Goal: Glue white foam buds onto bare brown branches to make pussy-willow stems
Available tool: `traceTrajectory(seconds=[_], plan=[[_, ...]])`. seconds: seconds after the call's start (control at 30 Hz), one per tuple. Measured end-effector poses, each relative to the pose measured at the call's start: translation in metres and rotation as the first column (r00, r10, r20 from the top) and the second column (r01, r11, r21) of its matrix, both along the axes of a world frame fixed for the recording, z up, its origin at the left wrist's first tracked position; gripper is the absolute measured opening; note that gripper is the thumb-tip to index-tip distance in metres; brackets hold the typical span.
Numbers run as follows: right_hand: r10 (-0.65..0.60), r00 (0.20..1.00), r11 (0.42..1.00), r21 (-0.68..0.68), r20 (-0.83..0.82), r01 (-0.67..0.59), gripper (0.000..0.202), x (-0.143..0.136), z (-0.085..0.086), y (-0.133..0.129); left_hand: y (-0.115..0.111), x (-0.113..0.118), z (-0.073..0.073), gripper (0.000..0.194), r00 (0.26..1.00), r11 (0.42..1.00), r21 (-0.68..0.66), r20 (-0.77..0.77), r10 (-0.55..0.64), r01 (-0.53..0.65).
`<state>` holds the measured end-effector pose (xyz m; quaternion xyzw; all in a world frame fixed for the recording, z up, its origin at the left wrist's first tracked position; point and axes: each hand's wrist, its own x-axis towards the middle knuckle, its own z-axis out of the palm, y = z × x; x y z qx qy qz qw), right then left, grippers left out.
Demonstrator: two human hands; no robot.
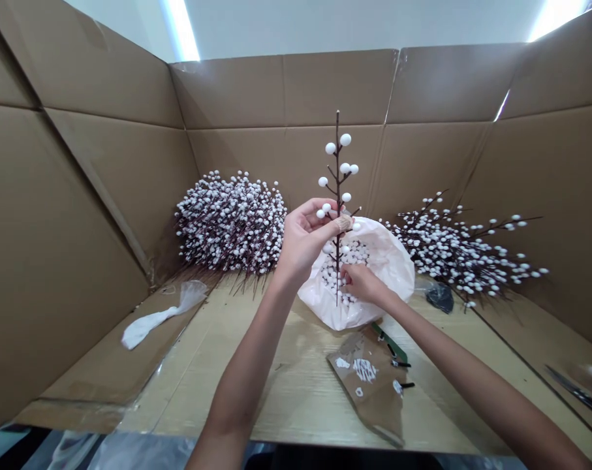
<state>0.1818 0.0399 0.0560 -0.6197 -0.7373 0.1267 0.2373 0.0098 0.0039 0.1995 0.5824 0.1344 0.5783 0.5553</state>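
My left hand pinches a dark brown stem with white berries, held upright in the middle. Its bare tip points up, and several twigs branch off it, some without a berry at the end. A white plastic bag lies behind the stem, open at the top, with many loose white berries inside. My right hand is over the bag's berries, beside the lower stem, its fingers closed together; what they hold, if anything, is too small to make out.
Berry stems are piled at the left and right. Nearer stands a cardboard piece with white smears and dark sticks. A white wrapper lies left, a black bundle and scissors right. Cardboard walls surround the table.
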Motion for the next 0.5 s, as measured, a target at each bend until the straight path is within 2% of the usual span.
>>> traceTrajectory(seconds=[0.1,0.17,0.3,0.33,0.4,0.47,0.5], plan=[[0.027,0.995,1.0,0.018,-0.094,-0.025,0.018,0.003,0.002,-0.001,-0.002,0.001,0.0,0.02,1.0,1.0,0.015,-0.019,0.011,-0.011],[0.046,0.983,0.999,0.02,-0.18,-0.043,0.018,0.007,0.011,-0.003,-0.001,0.002,-0.001,0.019,0.999,1.0,0.019,-0.028,0.022,-0.022],[0.147,0.913,0.987,-0.002,-0.381,-0.16,0.032,0.018,0.046,-0.017,0.002,0.002,-0.002,0.021,0.999,0.999,0.027,-0.044,0.018,-0.017],[0.174,0.867,0.981,0.009,-0.467,-0.191,0.034,0.02,0.058,-0.022,0.003,0.002,-0.003,0.021,0.999,1.0,0.028,-0.05,0.012,-0.01],[0.213,0.669,0.969,0.065,-0.712,-0.24,0.033,0.022,0.08,-0.035,0.003,0.002,-0.003,0.021,0.998,1.0,0.029,-0.059,0.003,-0.001],[0.245,0.48,0.96,0.143,-0.842,-0.239,0.031,0.02,0.098,-0.047,0.002,0.003,-0.003,0.021,0.998,1.0,0.029,-0.066,-0.004,0.006],[0.264,0.427,0.958,0.185,-0.865,-0.217,0.029,0.018,0.106,-0.053,0.001,0.003,-0.003,0.022,0.998,1.0,0.027,-0.069,-0.007,0.009]])
